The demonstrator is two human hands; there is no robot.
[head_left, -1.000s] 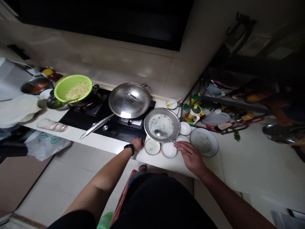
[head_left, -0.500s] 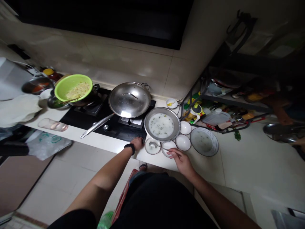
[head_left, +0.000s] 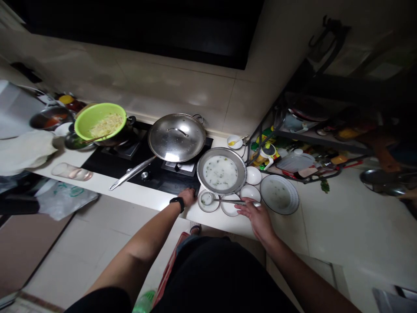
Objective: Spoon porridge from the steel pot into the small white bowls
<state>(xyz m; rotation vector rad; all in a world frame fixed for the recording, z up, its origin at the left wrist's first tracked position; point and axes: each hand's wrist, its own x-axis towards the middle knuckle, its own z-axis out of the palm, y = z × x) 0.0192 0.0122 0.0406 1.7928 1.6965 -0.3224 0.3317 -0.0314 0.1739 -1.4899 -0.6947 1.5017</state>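
My right hand (head_left: 257,216) is closed round the handle of a metal ladle (head_left: 230,201). The ladle's bowl is in a small bowl (head_left: 208,209) at the counter's front, with whitish, green-flecked soup in it. Under the handle stands another small white bowl (head_left: 230,210). Behind them a large steel basin (head_left: 244,167) holds milky soup with green bits. My left hand (head_left: 188,198), with a black band on the wrist, rests at the front right corner of the cooktop (head_left: 159,181). Its fingers look curled and partly hidden, with nothing seen in them.
A lidded wok (head_left: 177,137) sits on the cooktop, its long handle reaching over the front edge. Two small white bowls (head_left: 254,175) and a ribbed bowl (head_left: 295,195) of soup stand right. A green basin (head_left: 81,124) and a glass (head_left: 71,171) are left. A rack (head_left: 312,176) holds bottles.
My right hand has shifted slightly right, and the ladle's handle now lies flatter across the small bowls. The ladle's bowl stays in the front left small bowl. My left hand has not moved.
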